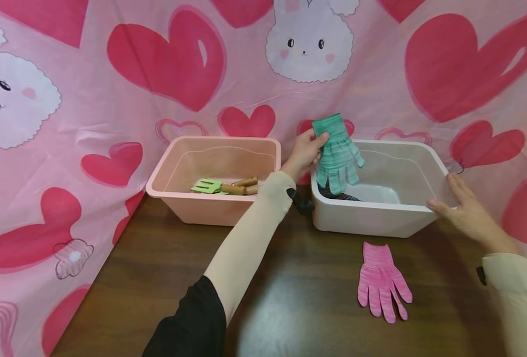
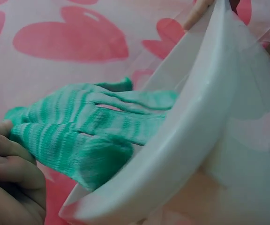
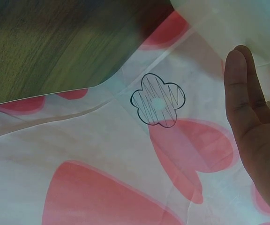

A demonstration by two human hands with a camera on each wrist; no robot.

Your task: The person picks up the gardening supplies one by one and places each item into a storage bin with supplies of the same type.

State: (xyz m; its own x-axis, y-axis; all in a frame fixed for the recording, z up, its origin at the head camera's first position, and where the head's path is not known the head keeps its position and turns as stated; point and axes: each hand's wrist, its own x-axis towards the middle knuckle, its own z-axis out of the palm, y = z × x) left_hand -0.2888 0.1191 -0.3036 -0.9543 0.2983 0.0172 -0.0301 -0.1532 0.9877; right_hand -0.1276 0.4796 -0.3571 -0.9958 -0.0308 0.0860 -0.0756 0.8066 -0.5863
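My left hand (image 1: 307,151) pinches a green striped knit glove (image 1: 337,153) by its cuff. The glove hangs fingers-down over the left end of a white plastic bin (image 1: 362,218). In the left wrist view the glove (image 2: 93,112) droops across the bin's rim (image 2: 186,136). A dark grey item (image 1: 341,196), partly hidden by the glove, lies inside the bin. My right hand (image 1: 469,210) touches the bin's right end, thumb at the front rim. Its fingers (image 3: 236,84) lie straight against the outer wall in the right wrist view.
A pink knit glove (image 1: 383,282) lies flat on the brown table (image 1: 290,297) before the white bin. To the left stands a peach bin (image 1: 205,210) holding a green hand fork (image 1: 210,186) and wooden-handled tools. A heart-patterned pink cloth (image 1: 245,59) hangs behind.
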